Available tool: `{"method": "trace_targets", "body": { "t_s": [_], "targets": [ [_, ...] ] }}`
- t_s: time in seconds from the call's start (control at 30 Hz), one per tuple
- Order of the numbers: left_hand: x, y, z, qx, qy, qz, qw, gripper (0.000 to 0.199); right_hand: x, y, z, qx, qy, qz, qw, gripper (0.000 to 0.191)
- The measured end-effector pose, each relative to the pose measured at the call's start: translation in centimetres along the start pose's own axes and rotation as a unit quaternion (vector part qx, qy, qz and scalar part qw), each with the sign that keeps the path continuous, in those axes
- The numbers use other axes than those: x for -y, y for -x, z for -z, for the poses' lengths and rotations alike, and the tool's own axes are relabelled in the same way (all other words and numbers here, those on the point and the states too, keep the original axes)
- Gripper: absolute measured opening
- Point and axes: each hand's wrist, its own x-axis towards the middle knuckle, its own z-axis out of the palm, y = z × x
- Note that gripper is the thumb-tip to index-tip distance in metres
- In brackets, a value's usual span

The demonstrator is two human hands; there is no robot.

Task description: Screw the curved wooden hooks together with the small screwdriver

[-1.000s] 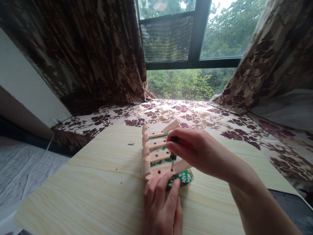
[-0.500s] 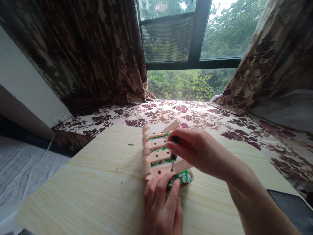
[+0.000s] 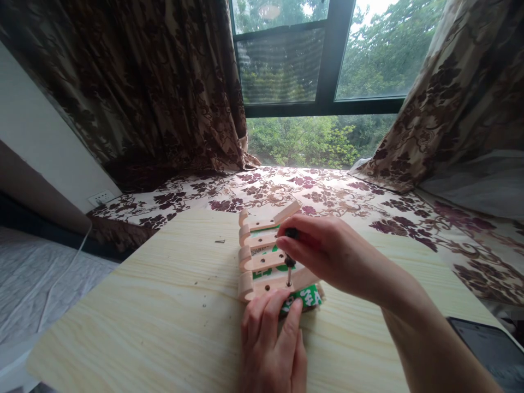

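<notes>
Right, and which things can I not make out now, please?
All in the head view:
- screwdriver: handle partly hidden by the right hand
- wooden pieces: some right ends, behind that hand
- phone: cut off by the right edge
- specks on the table: too small to identify

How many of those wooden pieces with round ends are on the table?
4, in a row: the nearest piece at the tip of the screwdriver, the second piece, the third piece, and the farthest piece. Others may be hidden.

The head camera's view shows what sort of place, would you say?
Probably a home, perhaps a bedroom: brown floral fabric curtains, a dark-framed glass window onto green trees, and pale flower-patterned cloth below.
</notes>
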Motion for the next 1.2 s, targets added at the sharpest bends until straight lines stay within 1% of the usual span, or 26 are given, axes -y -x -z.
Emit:
{"method": "trace_targets", "body": {
  "t_s": [0.27,0.33,0.47,0.53,0.6,0.67,0.73,0.87,0.97,1.1,1.2],
  "targets": [
    [0.00,0.11,0.05,-0.001,-0.003,0.000,1.000,0.040,-0.16,-0.19,-0.09,-0.004,0.012,-0.004,1.000,0.020],
    [-0.03,0.03,0.06,-0.004,-0.004,-0.002,1.000,0.040,-0.28,-0.20,-0.06,-0.015,0.027,-0.005,1.000,0.022],
    [-0.22,-0.46,0.11,-0.019,0.001,-0.004,1.000,0.036,-0.53,-0.17,0.06,-0.045,0.061,-0.031,0.997,0.024],
    [-0.30,-0.68,0.12,-0.029,0.005,-0.001,1.000,0.034,-0.43,-0.07,0.21,-0.037,0.063,-0.032,0.997,0.022],
    [-0.31,-0.72,0.11,-0.035,0.007,0.000,0.999,0.033,-0.18,0.05,0.36,-0.015,0.046,-0.015,0.999,0.019],
    [-0.24,-0.57,0.08,-0.026,0.007,-0.001,1.000,0.035,0.06,0.10,0.41,0.008,0.015,0.007,1.000,0.018],
    [-0.15,-0.33,0.08,-0.016,0.006,-0.003,1.000,0.038,0.14,0.04,0.33,0.017,-0.005,0.016,1.000,0.019],
    [-0.01,-0.08,0.10,0.000,0.003,-0.005,1.000,0.041,-0.19,-0.22,-0.01,-0.011,0.025,-0.003,1.000,0.025],
    [0.04,-0.10,0.02,-0.004,0.003,-0.005,1.000,0.039,-0.43,-0.36,-0.13,-0.033,0.054,-0.022,0.998,0.026],
    [0.10,-0.02,-0.11,-0.003,0.004,-0.007,1.000,0.039,-0.44,-0.44,-0.19,-0.037,0.062,-0.022,0.997,0.026],
    [0.16,0.18,-0.21,-0.007,0.002,-0.008,1.000,0.041,-0.43,-0.35,-0.38,-0.031,0.050,-0.019,0.998,0.025]
  ]
}}
